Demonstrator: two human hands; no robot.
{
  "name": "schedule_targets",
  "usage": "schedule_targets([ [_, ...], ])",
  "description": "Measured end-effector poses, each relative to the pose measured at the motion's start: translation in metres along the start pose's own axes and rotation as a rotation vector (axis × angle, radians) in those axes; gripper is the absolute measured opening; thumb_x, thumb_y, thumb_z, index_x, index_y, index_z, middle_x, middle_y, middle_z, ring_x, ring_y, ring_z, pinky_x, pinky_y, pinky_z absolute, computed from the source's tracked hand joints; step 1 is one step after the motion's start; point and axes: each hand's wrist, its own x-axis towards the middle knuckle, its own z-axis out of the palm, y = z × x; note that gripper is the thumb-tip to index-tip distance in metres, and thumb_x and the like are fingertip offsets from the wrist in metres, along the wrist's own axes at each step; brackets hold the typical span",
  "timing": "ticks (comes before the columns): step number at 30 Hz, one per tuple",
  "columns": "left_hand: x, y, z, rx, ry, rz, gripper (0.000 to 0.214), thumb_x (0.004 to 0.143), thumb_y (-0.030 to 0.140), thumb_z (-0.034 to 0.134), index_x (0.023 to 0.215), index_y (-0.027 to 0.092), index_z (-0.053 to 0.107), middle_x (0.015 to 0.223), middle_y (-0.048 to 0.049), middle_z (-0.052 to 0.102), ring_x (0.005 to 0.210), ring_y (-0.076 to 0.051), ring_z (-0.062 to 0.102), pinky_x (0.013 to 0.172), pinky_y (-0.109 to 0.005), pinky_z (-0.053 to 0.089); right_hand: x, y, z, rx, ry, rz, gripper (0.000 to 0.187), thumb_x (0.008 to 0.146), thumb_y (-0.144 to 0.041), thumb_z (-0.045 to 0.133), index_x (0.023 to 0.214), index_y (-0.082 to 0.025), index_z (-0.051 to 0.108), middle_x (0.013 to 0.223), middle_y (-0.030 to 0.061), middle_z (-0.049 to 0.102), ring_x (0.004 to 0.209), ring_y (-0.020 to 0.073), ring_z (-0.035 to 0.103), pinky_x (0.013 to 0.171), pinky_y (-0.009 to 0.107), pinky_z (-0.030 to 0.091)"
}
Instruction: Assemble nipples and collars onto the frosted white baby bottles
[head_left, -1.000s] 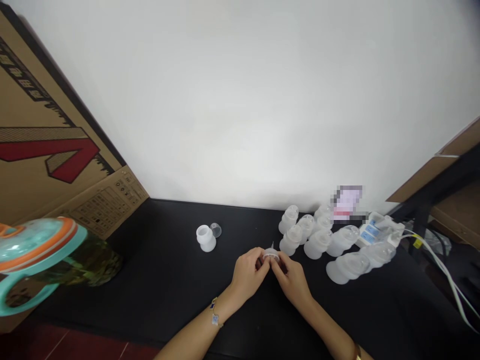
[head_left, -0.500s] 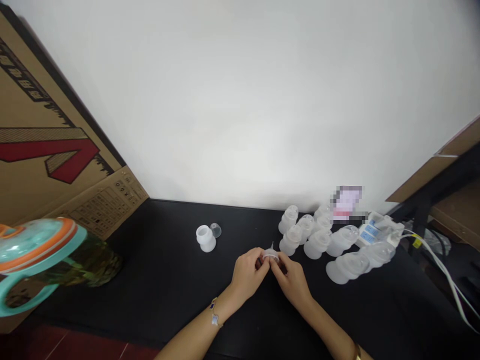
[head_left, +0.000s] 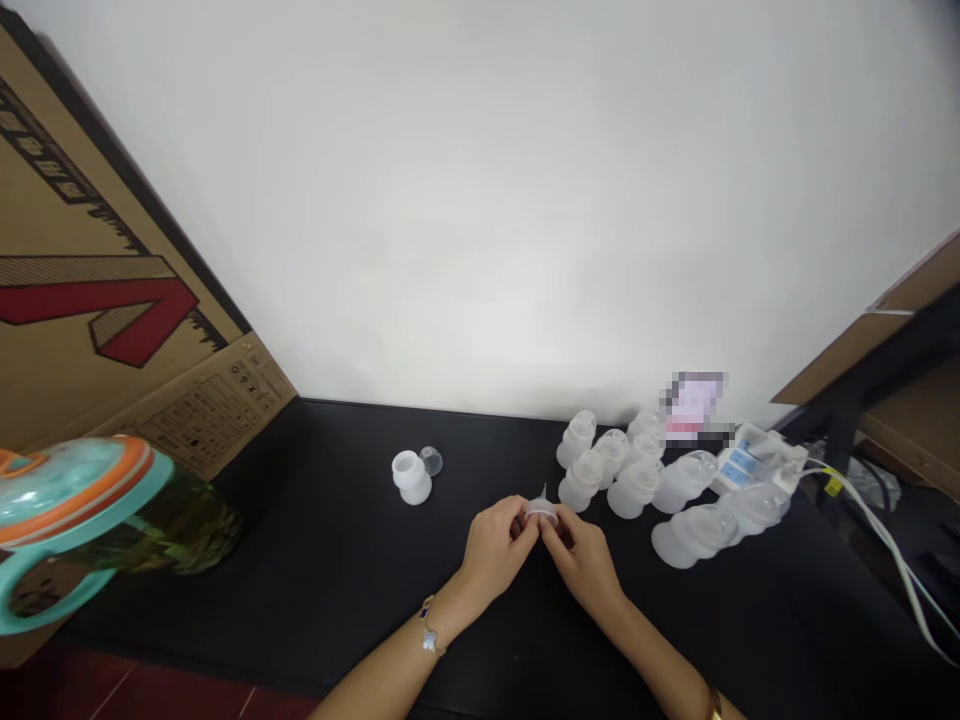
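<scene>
Both my hands meet over the black table [head_left: 315,560]. My left hand [head_left: 496,548] and my right hand [head_left: 583,560] pinch a small clear plastic ring part [head_left: 541,513] between their fingertips, fingers closed on it. Just right of them lies a cluster of several translucent white bottle-shaped parts [head_left: 645,482], some upright, some tipped over. To the left stands a single white bottle part [head_left: 412,476] with a small clear cap [head_left: 431,460] beside it.
A large cardboard box [head_left: 97,290] leans at the left. A green jug with a teal and orange lid [head_left: 82,510] sits at the near left. White power strip and cables [head_left: 772,460] lie at the right, by another cardboard box [head_left: 900,350]. A white wall stands behind.
</scene>
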Motion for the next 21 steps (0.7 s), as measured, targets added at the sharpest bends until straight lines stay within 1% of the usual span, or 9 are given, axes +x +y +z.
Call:
schedule_targets([
  [4, -0.0006, -0.0004, 0.0002, 0.004, 0.006, 0.001, 0.022, 0.092, 0.028, 0.051, 0.073, 0.019, 0.055, 0.066, 0.0031, 0.054, 0.059, -0.012, 0.049, 0.058, -0.023, 0.033, 0.0000, 0.0000, -0.0003, 0.009, -0.008, 0.005, 0.031, 0.096, -0.045, 0.046, 0.084, -0.021, 0.060, 0.064, -0.0021, 0.060, 0.054, 0.0140, 0.053, 0.054, 0.024, 0.036],
  [13, 0.0008, 0.0001, -0.0006, -0.010, -0.004, -0.002, 0.023, 0.094, 0.029, 0.050, 0.074, 0.019, 0.055, 0.067, 0.0031, 0.054, 0.060, -0.012, 0.049, 0.059, -0.023, 0.032, -0.0004, 0.0000, 0.0003, -0.018, 0.012, 0.000, 0.032, 0.095, -0.044, 0.046, 0.078, -0.021, 0.058, 0.060, -0.0024, 0.056, 0.052, 0.0136, 0.050, 0.052, 0.023, 0.034],
  [21, -0.0012, 0.0003, -0.0006, -0.013, -0.012, -0.003, 0.025, 0.095, 0.030, 0.048, 0.074, 0.019, 0.056, 0.068, 0.0027, 0.054, 0.061, -0.012, 0.049, 0.060, -0.023, 0.033, -0.0006, 0.0007, 0.0011, -0.026, 0.015, -0.007, 0.031, 0.095, -0.044, 0.046, 0.078, -0.021, 0.058, 0.059, -0.0030, 0.055, 0.051, 0.0134, 0.049, 0.051, 0.023, 0.032],
])
